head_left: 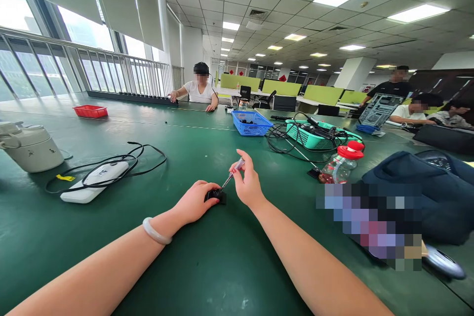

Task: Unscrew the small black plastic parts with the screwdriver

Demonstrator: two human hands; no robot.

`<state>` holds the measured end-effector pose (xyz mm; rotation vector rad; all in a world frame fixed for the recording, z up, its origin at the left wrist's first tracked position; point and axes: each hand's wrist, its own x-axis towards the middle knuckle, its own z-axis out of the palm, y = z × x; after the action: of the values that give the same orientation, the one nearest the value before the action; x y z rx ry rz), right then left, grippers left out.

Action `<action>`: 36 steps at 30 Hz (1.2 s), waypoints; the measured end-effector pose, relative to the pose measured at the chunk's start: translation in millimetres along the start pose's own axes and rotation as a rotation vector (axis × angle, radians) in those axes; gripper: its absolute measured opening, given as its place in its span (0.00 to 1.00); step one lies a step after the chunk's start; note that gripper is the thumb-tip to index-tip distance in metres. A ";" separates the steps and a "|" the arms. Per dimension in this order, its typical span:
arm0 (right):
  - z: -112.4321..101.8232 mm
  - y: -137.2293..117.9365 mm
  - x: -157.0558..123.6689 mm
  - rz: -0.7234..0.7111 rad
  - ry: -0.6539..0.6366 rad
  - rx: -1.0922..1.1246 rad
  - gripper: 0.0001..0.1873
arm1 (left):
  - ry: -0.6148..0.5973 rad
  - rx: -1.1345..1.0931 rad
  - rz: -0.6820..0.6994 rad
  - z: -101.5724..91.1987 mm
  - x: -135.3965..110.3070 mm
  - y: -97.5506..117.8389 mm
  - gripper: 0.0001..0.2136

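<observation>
My left hand (196, 201) is closed on a small black part (217, 196) that rests on the green table (207, 266), holding it in place. My right hand (247, 182) pinches a small screwdriver (233, 172) with a clear pinkish handle. It slants down to the left and its tip meets the top of the black part. A pale bangle (156, 233) circles my left wrist.
A white device with a black cable (97, 180) and a cream jug (29, 147) lie at left. A blue basket (251, 122), a teal basket of cables (314, 134) and a red-capped bottle (341, 164) stand beyond. A dark bag (418, 192) sits at right. Other people sit at the far edge.
</observation>
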<state>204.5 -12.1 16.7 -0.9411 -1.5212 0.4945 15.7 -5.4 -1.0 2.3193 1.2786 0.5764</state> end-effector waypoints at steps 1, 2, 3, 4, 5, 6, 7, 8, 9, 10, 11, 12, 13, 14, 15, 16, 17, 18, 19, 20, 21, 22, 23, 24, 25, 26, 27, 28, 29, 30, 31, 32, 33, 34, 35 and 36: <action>0.9 -2.6 -1.3 -0.055 -0.032 -0.025 0.25 | 0.006 0.001 0.003 0.2 0.1 -0.2 0.18; 1.7 -4.3 -2.3 -0.099 -0.057 -0.048 0.24 | 0.010 0.004 0.007 0.3 0.2 -0.2 0.18; 2.3 -4.8 -2.8 -0.130 -0.071 -0.071 0.24 | 0.012 0.009 0.011 0.3 0.2 0.0 0.18; 2.7 -4.3 -2.9 -0.145 -0.077 -0.090 0.24 | 0.013 0.015 0.015 0.1 0.2 0.4 0.18; 2.8 -2.8 -2.4 -0.142 -0.072 -0.105 0.25 | 0.011 0.021 0.020 -0.2 0.1 1.0 0.18; 2.6 -0.3 -1.4 -0.120 -0.059 -0.115 0.25 | 0.010 0.027 0.025 -0.5 0.1 1.7 0.17; 2.0 2.8 0.0 -0.079 -0.037 -0.116 0.25 | 0.008 0.033 0.028 -0.9 0.1 2.5 0.17; 1.2 6.4 1.6 -0.023 -0.010 -0.109 0.25 | 0.006 0.038 0.032 -1.3 0.1 3.3 0.17; 0.0 10.2 3.3 0.040 0.021 -0.096 0.25 | 0.003 0.042 0.035 -1.7 0.1 4.1 0.16; -1.3 13.8 4.9 0.101 0.051 -0.080 0.25 | 0.001 0.045 0.038 -2.0 0.1 4.8 0.16; -2.7 16.7 6.2 0.150 0.076 -0.064 0.25 | 0.000 0.047 0.038 -2.3 0.1 5.3 0.16; -4.0 18.7 7.2 0.182 0.092 -0.053 0.25 | -0.002 0.050 0.038 -2.5 0.1 5.7 0.16; -5.1 19.5 7.6 0.190 0.097 -0.049 0.24 | -0.005 0.052 0.038 -2.7 0.1 6.0 0.16; -5.8 19.0 7.5 0.173 0.091 -0.054 0.24 | -0.006 0.054 0.038 -2.8 0.1 6.0 0.16; -5.9 17.1 7.0 0.130 0.073 -0.070 0.24 | -0.007 0.056 0.039 -2.8 0.1 6.0 0.16; -5.5 14.1 6.1 0.067 0.044 -0.095 0.23 | -0.007 0.057 0.039 -2.6 0.0 5.7 0.16; -4.5 10.2 4.8 -0.010 0.007 -0.126 0.23 | -0.006 0.059 0.040 -2.4 0.0 5.2 0.16; -3.0 6.0 3.5 -0.090 -0.036 -0.160 0.23 | -0.001 0.062 0.043 -2.0 0.1 4.6 0.16; -1.2 2.0 2.3 -0.158 -0.082 -0.188 0.23 | 0.005 0.065 0.046 -1.4 0.1 3.8 0.16; 0.7 -1.4 1.3 -0.212 -0.115 -0.211 0.23 | 0.010 0.067 0.051 -0.9 0.2 2.8 0.17; 2.4 -3.7 0.7 -0.244 -0.132 -0.217 0.23 | 0.015 0.068 0.054 -0.3 0.4 1.8 0.17; 3.8 -4.8 0.6 -0.250 -0.130 -0.211 0.23 | 0.018 0.069 0.058 0.3 0.5 0.9 0.17; 4.7 -4.4 1.0 -0.230 -0.115 -0.194 0.22 | 0.020 0.068 0.058 0.7 0.7 0.1 0.17; 4.8 -2.7 2.0 -0.184 -0.089 -0.165 0.22 | 0.020 0.066 0.057 1.0 0.9 -0.5 0.17; 4.3 0.3 3.3 -0.119 -0.057 -0.128 0.22 | 0.019 0.063 0.056 1.1 1.0 -0.9 0.17; 3.2 4.1 4.9 -0.040 -0.025 -0.084 0.23 | 0.018 0.060 0.055 1.1 1.1 -1.0 0.17; 1.5 8.3 6.5 0.044 0.002 -0.030 0.24 | 0.016 0.058 0.057 1.0 1.2 -1.0 0.17; -0.4 12.7 8.1 0.121 0.029 0.020 0.24 | 0.014 0.056 0.061 0.7 1.3 -0.8 0.17; -2.5 16.7 9.6 0.188 0.048 0.061 0.25 | 0.013 0.057 0.065 0.5 1.3 -0.5 0.16; -4.4 20.2 10.7 0.242 0.062 0.103 0.25 | 0.012 0.058 0.069 0.2 1.3 -0.3 0.16; -6.1 23.0 11.5 0.290 0.076 0.145 0.26 | 0.012 0.060 0.071 0.0 1.4 0.0 0.16; -7.5 25.2 11.9 0.330 0.087 0.178 0.27 | 0.012 0.062 0.071 -0.1 1.4 0.1 0.16; -8.5 26.9 12.1 0.363 0.098 0.204 0.27 | 0.012 0.061 0.068 -0.1 1.4 0.2 0.16; -9.1 28.3 11.9 0.389 0.109 0.219 0.27 | 0.011 0.060 0.062 0.0 1.5 0.3 0.16; -9.4 29.8 11.5 0.411 0.119 0.224 0.27 | 0.009 0.058 0.057 0.1 1.6 0.4 0.16; -9.4 31.4 11.0 0.428 0.128 0.221 0.27 | 0.006 0.054 0.052 0.2 1.6 0.5 0.16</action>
<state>222.8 12.8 1.1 -1.1031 -1.1229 0.8726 16.9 -4.3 -0.6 2.4027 1.2550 0.5727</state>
